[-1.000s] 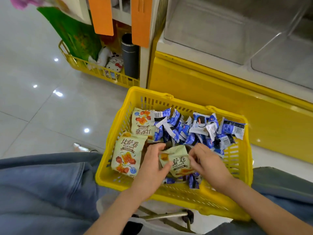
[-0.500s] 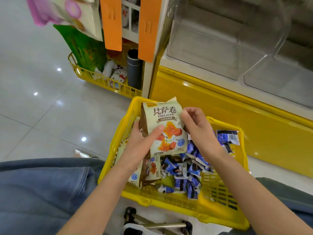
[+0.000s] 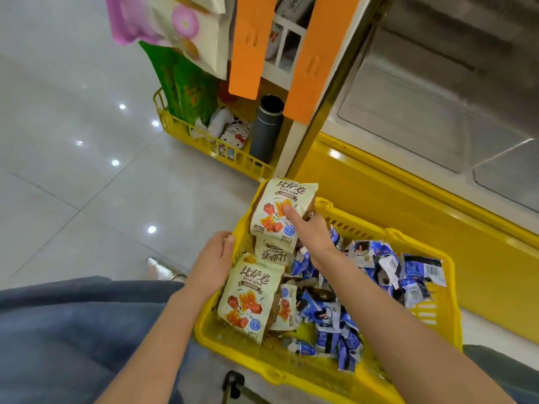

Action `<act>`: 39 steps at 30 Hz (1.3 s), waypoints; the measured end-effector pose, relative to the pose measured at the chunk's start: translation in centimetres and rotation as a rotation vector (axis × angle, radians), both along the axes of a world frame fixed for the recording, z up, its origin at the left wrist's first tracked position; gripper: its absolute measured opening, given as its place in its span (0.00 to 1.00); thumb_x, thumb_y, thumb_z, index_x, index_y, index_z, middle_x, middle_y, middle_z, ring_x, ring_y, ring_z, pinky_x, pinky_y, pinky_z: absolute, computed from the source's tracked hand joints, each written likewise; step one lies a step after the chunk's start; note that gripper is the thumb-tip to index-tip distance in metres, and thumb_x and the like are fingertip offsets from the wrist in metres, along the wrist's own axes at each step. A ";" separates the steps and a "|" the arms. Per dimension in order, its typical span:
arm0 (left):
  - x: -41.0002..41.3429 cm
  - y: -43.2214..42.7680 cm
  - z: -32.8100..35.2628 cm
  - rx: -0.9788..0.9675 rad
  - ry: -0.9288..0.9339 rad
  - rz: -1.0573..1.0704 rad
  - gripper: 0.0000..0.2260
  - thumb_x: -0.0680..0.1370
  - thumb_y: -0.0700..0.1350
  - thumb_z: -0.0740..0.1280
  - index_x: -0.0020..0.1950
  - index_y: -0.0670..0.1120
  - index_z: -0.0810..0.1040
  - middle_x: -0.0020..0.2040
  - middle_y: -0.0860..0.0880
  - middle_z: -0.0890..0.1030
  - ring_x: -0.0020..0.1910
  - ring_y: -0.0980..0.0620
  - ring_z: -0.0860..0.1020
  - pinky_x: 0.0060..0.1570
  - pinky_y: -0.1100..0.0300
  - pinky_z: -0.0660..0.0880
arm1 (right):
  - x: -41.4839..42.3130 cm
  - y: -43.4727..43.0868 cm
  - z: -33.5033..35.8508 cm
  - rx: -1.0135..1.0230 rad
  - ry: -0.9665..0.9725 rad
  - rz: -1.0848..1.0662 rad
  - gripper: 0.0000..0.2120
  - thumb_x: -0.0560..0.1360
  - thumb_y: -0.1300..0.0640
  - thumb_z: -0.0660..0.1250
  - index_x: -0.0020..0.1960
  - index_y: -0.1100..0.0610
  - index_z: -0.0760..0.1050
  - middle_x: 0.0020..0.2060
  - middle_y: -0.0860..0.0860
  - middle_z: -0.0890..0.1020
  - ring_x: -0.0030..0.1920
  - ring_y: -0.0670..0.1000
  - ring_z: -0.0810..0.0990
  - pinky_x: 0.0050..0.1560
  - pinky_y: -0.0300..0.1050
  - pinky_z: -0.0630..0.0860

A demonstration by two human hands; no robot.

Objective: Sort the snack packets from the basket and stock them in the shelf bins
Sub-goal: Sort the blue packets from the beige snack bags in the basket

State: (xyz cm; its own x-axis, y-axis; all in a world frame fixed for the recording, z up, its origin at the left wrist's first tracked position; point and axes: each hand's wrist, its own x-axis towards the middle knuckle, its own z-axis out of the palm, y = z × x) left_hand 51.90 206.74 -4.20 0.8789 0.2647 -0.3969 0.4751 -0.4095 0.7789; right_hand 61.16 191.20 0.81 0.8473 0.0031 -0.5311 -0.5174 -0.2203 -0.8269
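A yellow basket (image 3: 431, 310) sits in front of me, between my knees. It holds cream snack packets (image 3: 250, 295) on its left side and several small blue packets (image 3: 335, 313) on the right. My right hand (image 3: 309, 228) grips one cream packet (image 3: 280, 205) upright, above the basket's far left corner. My left hand (image 3: 214, 258) rests on the basket's left rim, its fingers over the edge. Clear shelf bins (image 3: 431, 91) stand above a yellow shelf base at the upper right.
A second yellow basket (image 3: 204, 147) with toys and a dark cylinder (image 3: 267, 129) stands on the floor behind. Orange tags (image 3: 315, 62) hang from the shelf post. White tiled floor lies to the left. A yellow shelf base (image 3: 437, 211) runs behind the basket.
My left hand has let go of the cream packet and moved down to the basket's left rim. The right hand alone now holds the packet, shifted toward the far left corner.
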 end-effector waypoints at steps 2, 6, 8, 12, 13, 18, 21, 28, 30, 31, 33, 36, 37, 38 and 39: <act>-0.6 -0.5 -1.1 -0.091 0.031 0.046 0.16 0.81 0.56 0.49 0.51 0.49 0.73 0.47 0.50 0.79 0.48 0.50 0.75 0.45 0.58 0.67 | 0.5 0.2 -1.2 -0.110 0.035 0.035 0.28 0.74 0.46 0.67 0.66 0.61 0.66 0.60 0.54 0.77 0.60 0.54 0.76 0.63 0.53 0.72; -0.7 -0.6 -1.4 -0.065 -0.020 0.069 0.17 0.80 0.58 0.49 0.46 0.50 0.72 0.40 0.55 0.76 0.41 0.56 0.75 0.37 0.62 0.67 | 0.8 -1.6 -2.8 -0.330 0.115 0.180 0.26 0.74 0.47 0.68 0.64 0.63 0.68 0.58 0.56 0.79 0.57 0.55 0.78 0.59 0.54 0.76; -0.6 -0.6 -1.4 -0.038 -0.040 0.061 0.18 0.80 0.58 0.49 0.44 0.50 0.73 0.39 0.54 0.77 0.40 0.57 0.75 0.35 0.65 0.67 | 0.7 -2.3 -3.3 -0.397 0.121 0.252 0.23 0.74 0.47 0.68 0.60 0.63 0.72 0.54 0.56 0.81 0.52 0.55 0.80 0.55 0.55 0.78; -0.5 -0.8 -1.4 -0.020 -0.048 0.064 0.18 0.80 0.58 0.49 0.45 0.50 0.73 0.40 0.53 0.77 0.41 0.56 0.76 0.38 0.61 0.71 | 0.4 -1.8 -3.8 -0.376 0.144 0.333 0.17 0.75 0.44 0.65 0.47 0.59 0.74 0.49 0.57 0.83 0.47 0.55 0.82 0.49 0.51 0.80; -0.5 -0.7 -1.4 -0.021 -0.048 0.065 0.18 0.80 0.58 0.49 0.46 0.49 0.73 0.40 0.52 0.78 0.42 0.54 0.77 0.41 0.59 0.72 | 0.4 -1.6 -3.9 -0.420 0.146 0.363 0.17 0.75 0.43 0.64 0.42 0.58 0.74 0.47 0.57 0.83 0.43 0.54 0.81 0.44 0.48 0.80; -0.4 -0.9 -0.9 0.013 -0.063 0.086 0.15 0.80 0.55 0.53 0.59 0.49 0.71 0.54 0.52 0.75 0.50 0.54 0.76 0.47 0.59 0.73 | 0.1 -1.8 -3.1 -0.614 0.058 0.483 0.21 0.76 0.41 0.61 0.44 0.61 0.72 0.43 0.60 0.82 0.35 0.51 0.76 0.35 0.44 0.73; 0.1 -1.3 0.8 0.167 -0.278 0.183 0.12 0.79 0.45 0.60 0.63 0.48 0.68 0.56 0.53 0.69 0.53 0.55 0.72 0.50 0.61 0.70 | -1.2 -4.1 -2.0 -0.608 -0.178 0.413 0.21 0.77 0.46 0.63 0.64 0.58 0.69 0.54 0.53 0.80 0.44 0.45 0.78 0.38 0.31 0.72; 4.0 -11.1 3.9 -0.178 -0.272 -0.263 0.09 0.79 0.47 0.62 0.59 0.53 0.70 0.54 0.56 0.76 0.48 0.65 0.74 0.47 0.73 0.70 | -2.8 -17.1 -0.9 -0.894 -0.347 0.063 0.27 0.75 0.45 0.65 0.67 0.60 0.66 0.63 0.56 0.73 0.65 0.56 0.68 0.62 0.52 0.67; 5.2 -14.8 3.0 -0.286 -0.084 -0.381 0.18 0.79 0.50 0.61 0.68 0.49 0.66 0.65 0.50 0.71 0.59 0.55 0.72 0.58 0.61 0.69 | -3.1 -19.2 -1.4 -0.862 -0.216 0.125 0.34 0.73 0.43 0.66 0.71 0.61 0.62 0.67 0.57 0.69 0.68 0.57 0.66 0.65 0.53 0.66; 5.7 -16.3 2.4 -0.332 -0.002 -0.397 0.21 0.79 0.51 0.60 0.71 0.48 0.62 0.69 0.49 0.67 0.64 0.51 0.69 0.63 0.57 0.67 | -3.3 -19.8 -1.8 -0.820 -0.154 0.177 0.37 0.73 0.43 0.66 0.73 0.60 0.58 0.70 0.57 0.66 0.70 0.56 0.64 0.67 0.53 0.65; 6.8 -18.9 1.4 -0.414 0.125 -0.367 0.24 0.80 0.54 0.57 0.74 0.47 0.58 0.73 0.48 0.62 0.70 0.48 0.63 0.67 0.53 0.62 | -3.2 -20.3 -2.8 -0.773 -0.082 0.278 0.41 0.73 0.42 0.66 0.76 0.57 0.51 0.74 0.54 0.60 0.74 0.55 0.58 0.70 0.52 0.61; 8.3 -21.6 0.1 -0.341 0.218 -0.337 0.23 0.82 0.55 0.51 0.75 0.47 0.57 0.74 0.46 0.61 0.72 0.45 0.60 0.68 0.51 0.58 | -2.6 -20.2 -4.1 -0.844 -0.069 0.348 0.39 0.75 0.39 0.60 0.76 0.56 0.49 0.75 0.54 0.58 0.75 0.56 0.55 0.71 0.51 0.56; 8.8 -22.2 -0.2 -0.277 0.227 -0.336 0.23 0.82 0.55 0.49 0.74 0.47 0.58 0.74 0.46 0.61 0.73 0.45 0.58 0.69 0.51 0.56 | -2.4 -20.0 -4.3 -0.858 -0.056 0.357 0.38 0.76 0.38 0.57 0.76 0.56 0.49 0.75 0.54 0.57 0.75 0.56 0.54 0.72 0.51 0.56; 9.1 -22.8 -0.3 -0.213 0.232 -0.352 0.22 0.82 0.54 0.48 0.74 0.46 0.59 0.74 0.45 0.61 0.73 0.44 0.57 0.69 0.50 0.53 | -2.2 -19.8 -4.5 -0.839 -0.033 0.355 0.37 0.77 0.37 0.55 0.77 0.56 0.48 0.76 0.54 0.56 0.75 0.57 0.54 0.72 0.52 0.55; 9.4 -23.3 -0.4 -0.161 0.234 -0.382 0.22 0.82 0.53 0.47 0.74 0.46 0.60 0.74 0.45 0.61 0.73 0.44 0.56 0.70 0.50 0.50 | -2.2 -19.6 -4.6 -0.793 -0.012 0.338 0.36 0.77 0.37 0.53 0.77 0.56 0.48 0.76 0.54 0.55 0.75 0.58 0.53 0.72 0.53 0.54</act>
